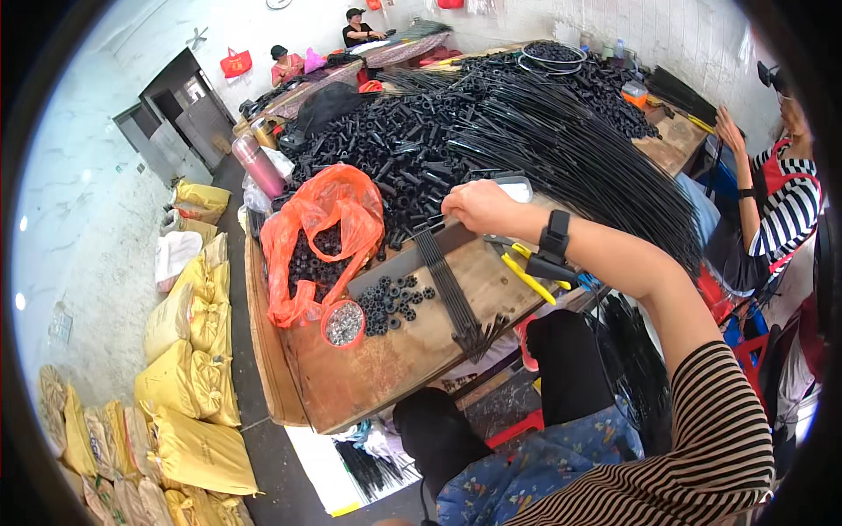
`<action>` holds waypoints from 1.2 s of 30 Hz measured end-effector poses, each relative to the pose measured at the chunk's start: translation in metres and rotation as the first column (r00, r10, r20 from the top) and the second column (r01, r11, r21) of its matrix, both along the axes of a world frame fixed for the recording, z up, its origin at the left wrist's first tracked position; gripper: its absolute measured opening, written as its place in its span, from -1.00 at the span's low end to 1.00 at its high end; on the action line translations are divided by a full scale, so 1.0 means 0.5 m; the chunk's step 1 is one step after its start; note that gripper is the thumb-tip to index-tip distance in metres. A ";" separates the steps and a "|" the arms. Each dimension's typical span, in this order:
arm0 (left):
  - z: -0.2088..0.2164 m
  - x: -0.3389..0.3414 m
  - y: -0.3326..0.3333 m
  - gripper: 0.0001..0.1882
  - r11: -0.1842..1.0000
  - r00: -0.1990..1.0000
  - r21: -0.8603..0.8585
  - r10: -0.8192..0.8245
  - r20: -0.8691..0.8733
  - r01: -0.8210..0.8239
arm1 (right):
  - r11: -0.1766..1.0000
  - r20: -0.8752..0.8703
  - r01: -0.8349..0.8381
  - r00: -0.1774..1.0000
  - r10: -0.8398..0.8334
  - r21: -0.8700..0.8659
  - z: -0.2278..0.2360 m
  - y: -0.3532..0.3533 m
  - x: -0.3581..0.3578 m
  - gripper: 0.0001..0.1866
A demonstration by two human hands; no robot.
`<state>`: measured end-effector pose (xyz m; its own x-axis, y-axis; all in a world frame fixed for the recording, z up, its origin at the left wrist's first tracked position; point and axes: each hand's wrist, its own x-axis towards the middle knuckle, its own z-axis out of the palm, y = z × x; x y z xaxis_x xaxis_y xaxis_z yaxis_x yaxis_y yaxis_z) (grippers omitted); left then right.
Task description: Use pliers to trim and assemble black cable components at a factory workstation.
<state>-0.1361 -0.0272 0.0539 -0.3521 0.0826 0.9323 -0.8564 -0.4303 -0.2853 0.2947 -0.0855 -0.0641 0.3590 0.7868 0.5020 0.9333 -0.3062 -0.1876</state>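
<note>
My right hand [482, 208] reaches over the bench with its fingers closed, at the near edge of a heap of black plastic parts [377, 145]. What the fingers pinch, if anything, is too small to make out. Just left of it, a bundle of thin black rods [447, 285] lies across a grey metal strip [386, 270], its hooked ends at the bench's near edge. Black ring-shaped pieces [386, 302] lie loose beside a small tub of shiny metal bits [343, 323]. Yellow-handled pliers [529, 276] rest below my wrist. My left hand is out of sight.
An orange plastic bag [355, 206] holds more black pieces. Long black rods [579, 149] cover the bench's right side. A pink flask [257, 165] stands at its left edge. Yellow sacks [197, 447] line the left wall. A co-worker in stripes [785, 206] sits at right; two people work behind.
</note>
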 end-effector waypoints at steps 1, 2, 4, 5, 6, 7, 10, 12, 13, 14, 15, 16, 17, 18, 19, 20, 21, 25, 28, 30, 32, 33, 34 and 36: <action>-0.055 0.076 0.007 -0.59 0.956 0.985 -0.242 0.148 -0.088 -0.166 | 1.000 -0.001 -0.023 1.000 0.023 0.004 0.005 0.027 -0.005 -0.85; -0.091 0.123 0.011 -0.48 0.826 0.942 -0.455 0.268 -0.200 -0.332 | 0.998 0.008 -0.046 0.999 0.046 -0.032 0.014 0.058 -0.012 -0.85; -0.174 0.144 0.022 -0.56 0.842 0.198 0.094 0.231 -0.953 -0.531 | 0.994 0.015 0.016 1.000 -0.014 -0.112 -0.003 0.019 0.009 -0.85; -0.195 0.187 0.025 -0.51 0.823 0.086 0.339 0.420 -0.904 -0.455 | 0.992 0.010 0.021 1.000 -0.020 -0.123 -0.007 0.013 0.010 -0.85; -0.236 0.210 0.040 -0.36 0.794 0.000 0.497 0.531 -0.848 -0.350 | 0.992 0.023 0.029 0.999 -0.026 -0.122 -0.005 0.013 0.010 -0.85; -0.262 0.225 0.049 -0.36 0.793 -0.004 0.497 0.530 -0.848 -0.353 | 0.993 0.036 0.030 0.999 -0.026 -0.116 -0.006 0.021 0.008 -0.84; -0.298 0.256 0.061 -0.15 0.839 -0.079 0.505 0.500 -0.862 -0.200 | 0.996 0.042 0.023 0.999 -0.019 -0.083 -0.023 0.041 0.006 -0.83; -0.299 0.277 0.066 0.07 0.784 -0.089 0.604 0.598 -0.797 -0.146 | 0.992 0.046 0.031 0.999 -0.026 -0.126 -0.026 0.044 0.001 -0.83; -0.297 0.286 0.067 0.07 0.784 -0.091 0.603 0.596 -0.798 -0.146 | 0.985 0.052 0.041 0.998 -0.033 -0.167 -0.027 0.046 -0.002 -0.83; -0.294 0.298 0.065 0.06 0.768 -0.072 0.625 0.622 -0.780 -0.138 | 0.985 0.049 0.041 0.998 -0.033 -0.169 -0.022 0.042 -0.006 -0.83; -0.292 0.308 0.063 0.06 0.751 -0.053 0.647 0.647 -0.761 -0.129 | 0.978 0.056 0.059 0.997 -0.049 -0.199 -0.015 0.037 -0.012 -0.86; -0.292 0.317 0.061 0.06 0.752 -0.056 0.647 0.645 -0.762 -0.127 | 0.970 0.063 0.077 0.996 -0.064 -0.230 -0.011 0.034 -0.015 -0.87; -0.290 0.324 0.060 0.04 0.732 -0.036 0.670 0.672 -0.740 -0.123 | 0.970 0.061 0.078 0.996 -0.066 -0.231 -0.011 0.032 -0.015 -0.87; -0.291 0.329 0.057 0.02 0.710 -0.016 0.694 0.697 -0.717 -0.119 | 0.975 0.069 0.074 0.996 -0.061 -0.209 -0.011 0.030 -0.014 -0.87; -0.293 0.331 0.054 0.02 0.712 -0.016 0.693 0.696 -0.717 -0.115 | 0.980 0.076 0.069 0.996 -0.056 -0.187 -0.013 0.028 -0.013 -0.87; -0.296 0.334 0.052 -0.01 0.706 -0.004 0.699 0.703 -0.711 -0.111 | 0.980 0.074 0.070 0.996 -0.057 -0.185 -0.014 0.029 -0.013 -0.87; -0.298 0.337 0.053 -0.04 0.701 0.008 0.705 0.710 -0.704 -0.107 | 0.984 0.087 0.071 0.995 -0.057 -0.163 -0.015 0.030 -0.012 -0.87; -0.316 0.337 0.057 -0.04 0.663 -0.022 0.737 0.741 -0.671 -0.129 | 0.989 0.090 0.049 0.995 -0.036 -0.136 -0.017 0.031 -0.011 -0.86; -0.316 0.333 0.058 -0.06 0.689 -0.004 0.716 0.720 -0.694 -0.108 | 0.993 0.073 0.027 0.997 -0.019 -0.119 -0.017 0.028 -0.012 -0.85; -0.306 0.331 0.059 -0.07 0.628 -0.031 0.774 0.775 -0.632 -0.075 | 0.994 0.070 0.025 0.997 -0.017 -0.111 -0.020 0.027 -0.011 -0.85; -0.297 0.328 0.054 -0.08 0.643 -0.023 0.761 0.762 -0.647 -0.087 | 0.994 0.069 0.023 0.997 -0.016 -0.104 -0.022 0.027 -0.010 -0.84; -0.296 0.328 0.052 -0.08 0.660 -0.013 0.744 0.747 -0.664 -0.099 | 0.994 0.065 0.015 0.998 -0.008 -0.104 -0.022 0.027 -0.010 -0.84; -0.298 0.329 0.053 -0.08 0.659 -0.014 0.745 0.748 -0.664 -0.099 | 0.994 0.060 0.007 0.998 -0.001 -0.105 -0.021 0.027 -0.010 -0.83; -0.307 0.330 0.054 -0.08 0.668 0.009 0.736 0.741 -0.672 -0.113 | 0.994 0.057 0.006 0.998 0.000 -0.108 -0.018 0.027 -0.014 -0.83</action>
